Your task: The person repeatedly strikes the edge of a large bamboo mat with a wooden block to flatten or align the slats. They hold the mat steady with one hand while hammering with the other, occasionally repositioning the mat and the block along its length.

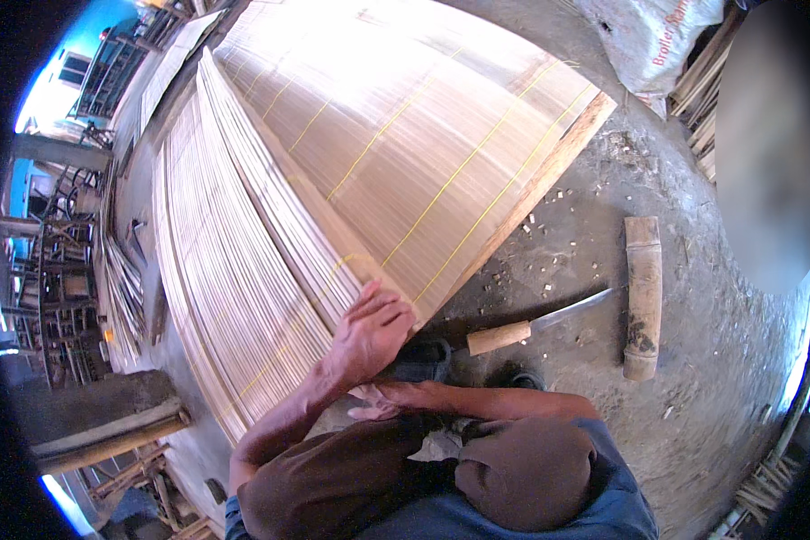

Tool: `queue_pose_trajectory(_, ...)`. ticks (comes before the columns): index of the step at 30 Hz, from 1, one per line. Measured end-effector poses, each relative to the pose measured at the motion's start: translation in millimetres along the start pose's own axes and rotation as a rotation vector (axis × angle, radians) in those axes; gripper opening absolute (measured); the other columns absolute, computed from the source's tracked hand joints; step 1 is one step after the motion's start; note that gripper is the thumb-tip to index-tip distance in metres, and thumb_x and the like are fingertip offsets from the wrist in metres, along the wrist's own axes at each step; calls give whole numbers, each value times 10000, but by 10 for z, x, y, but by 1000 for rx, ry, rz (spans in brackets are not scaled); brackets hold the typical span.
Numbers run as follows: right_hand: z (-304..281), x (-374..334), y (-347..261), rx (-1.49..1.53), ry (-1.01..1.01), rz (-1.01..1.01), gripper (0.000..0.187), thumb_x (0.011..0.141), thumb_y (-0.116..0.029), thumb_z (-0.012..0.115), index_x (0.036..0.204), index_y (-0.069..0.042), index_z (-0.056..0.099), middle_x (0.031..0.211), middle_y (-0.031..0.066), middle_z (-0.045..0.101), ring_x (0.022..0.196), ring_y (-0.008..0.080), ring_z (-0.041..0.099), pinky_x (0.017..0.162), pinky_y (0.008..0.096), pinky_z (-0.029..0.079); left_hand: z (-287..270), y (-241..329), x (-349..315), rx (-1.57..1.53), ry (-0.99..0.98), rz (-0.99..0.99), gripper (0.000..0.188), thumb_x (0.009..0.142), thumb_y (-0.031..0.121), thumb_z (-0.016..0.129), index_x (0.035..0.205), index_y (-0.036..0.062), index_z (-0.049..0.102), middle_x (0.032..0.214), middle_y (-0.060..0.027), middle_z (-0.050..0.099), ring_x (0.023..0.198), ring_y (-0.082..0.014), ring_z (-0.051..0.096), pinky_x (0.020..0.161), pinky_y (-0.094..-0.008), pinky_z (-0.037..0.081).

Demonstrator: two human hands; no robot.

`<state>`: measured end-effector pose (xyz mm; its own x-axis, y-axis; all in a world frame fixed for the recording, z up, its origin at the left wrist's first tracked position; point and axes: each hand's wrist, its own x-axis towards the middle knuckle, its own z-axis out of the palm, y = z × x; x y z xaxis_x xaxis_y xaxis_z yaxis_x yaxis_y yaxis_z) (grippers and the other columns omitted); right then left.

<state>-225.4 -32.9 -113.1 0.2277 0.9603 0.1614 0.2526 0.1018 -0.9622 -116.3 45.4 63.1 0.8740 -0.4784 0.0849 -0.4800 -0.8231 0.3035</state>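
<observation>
A large bamboo slat blind (405,126) with yellow stitching lines spreads from the far side down to my knees. One part of it, a ridged section (234,234), is doubled over along the left. My left hand (371,333) is closed on the near corner of the blind, its fingers curled over the folded edge. Below the left wrist lies my right hand (380,400), crossed under it and partly hidden by the left forearm. Its visible fingers point left, slightly apart, and nothing shows in them.
A knife (522,329) with a wooden handle rests on the concrete floor, beside a thick bamboo piece (642,297). Small chips are scattered there. A dark container (423,360) stands near my hands. A white sack (652,40) is at the far right, a wooden bench (108,432) at left.
</observation>
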Motion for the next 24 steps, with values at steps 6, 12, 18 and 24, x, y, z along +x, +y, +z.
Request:
queue_pose_trajectory(6, -1767, -712, -243, 183, 60, 524, 221, 893, -226, 691, 997, -36, 735, 960, 144, 744, 845, 240, 700, 800, 400, 548, 460, -181, -520, -21, -48, -69, 235, 741, 94, 710, 975, 71, 711, 1054, -61, 700, 1101, -246, 662, 1100, -518, 441)
queue_pose_trajectory(12, -3056, -1361, 677, 38, 1381, 407, 377, 1041, -314, 584, 1266, -12, 574, 1037, 78, 665, 986, 187, 644, 881, 342, 540, 768, -177, -408, -130, 194, -77, 295, 730, 105, 704, 1021, 56, 698, 1105, -87, 679, 1159, -280, 621, 1116, -477, 425)
queue_pose_trajectory(18, -3364, -1214, 891, 652, 1328, 541, 200, 1000, -252, 634, 1106, -85, 606, 902, 19, 621, 805, 118, 596, 692, 268, 523, 936, -217, -586, -197, 185, -117, 471, 845, 202, 741, 1286, 91, 615, 1351, -114, 589, 1329, -313, 508, 1186, -511, 335)
queue_pose_trajectory(24, -3463, -1245, 990, 800, 1367, 622, 162, 979, -244, 645, 1046, -112, 579, 892, 8, 588, 805, 133, 565, 775, 334, 527, 916, -1050, -1220, 125, 592, -925, 934, 834, 323, 816, 1523, -20, 285, 1188, -263, 572, 1134, -410, 567, 932, -494, 490)
